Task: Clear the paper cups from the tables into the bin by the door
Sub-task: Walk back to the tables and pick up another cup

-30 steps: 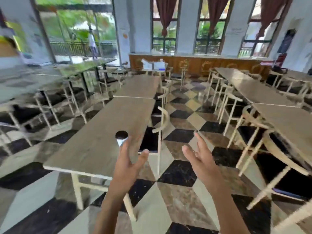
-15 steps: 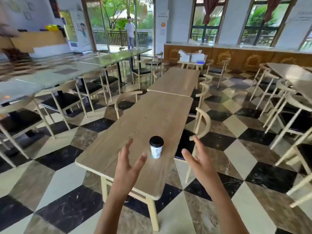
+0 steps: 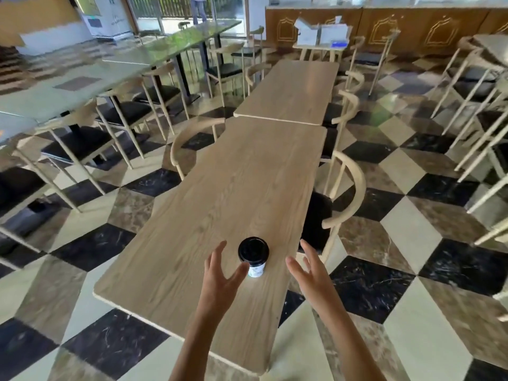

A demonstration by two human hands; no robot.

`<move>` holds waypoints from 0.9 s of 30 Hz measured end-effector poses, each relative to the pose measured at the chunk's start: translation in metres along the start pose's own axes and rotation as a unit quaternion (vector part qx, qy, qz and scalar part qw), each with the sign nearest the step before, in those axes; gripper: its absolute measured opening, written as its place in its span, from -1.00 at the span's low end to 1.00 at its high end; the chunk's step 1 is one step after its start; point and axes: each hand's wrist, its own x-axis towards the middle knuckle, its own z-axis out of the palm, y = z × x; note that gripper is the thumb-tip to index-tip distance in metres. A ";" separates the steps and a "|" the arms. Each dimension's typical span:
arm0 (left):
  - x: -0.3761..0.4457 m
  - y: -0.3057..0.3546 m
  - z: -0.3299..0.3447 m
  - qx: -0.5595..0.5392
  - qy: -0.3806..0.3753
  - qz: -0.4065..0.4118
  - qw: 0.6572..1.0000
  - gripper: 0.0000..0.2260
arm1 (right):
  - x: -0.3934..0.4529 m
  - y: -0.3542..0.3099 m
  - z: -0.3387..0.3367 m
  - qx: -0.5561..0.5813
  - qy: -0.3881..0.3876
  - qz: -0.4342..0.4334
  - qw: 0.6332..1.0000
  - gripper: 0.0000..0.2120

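Note:
A white paper cup with a black lid stands upright near the front end of a long light-wood table. My left hand is open just left of the cup, its thumb close to or touching the cup's side. My right hand is open to the right of the cup, a short gap away, fingers spread. Neither hand holds anything. No bin shows in this view.
Light-wood chairs stand along both sides of the table. A second wooden table adjoins its far end. Glossy tables and chairs fill the left, more chairs the right. A person stands at the far glass doors.
The view has swung toward the table and come closer and higher over it. The cup now sits between my two hands, which have reached forward on either side of it.

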 end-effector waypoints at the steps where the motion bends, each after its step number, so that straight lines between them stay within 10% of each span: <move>1: 0.011 -0.005 0.008 0.015 0.000 -0.004 1.000 -0.34 | 0.010 0.005 0.003 0.004 0.003 0.014 1.000 -0.29; 17: 0.100 -0.059 0.074 0.215 -0.080 0.003 0.973 -0.20 | 0.091 0.059 0.052 0.044 0.041 0.143 0.988 -0.32; 27: 0.110 -0.060 0.063 0.124 -0.069 -0.012 0.990 -0.34 | 0.097 0.063 0.065 0.062 0.044 0.148 0.986 -0.36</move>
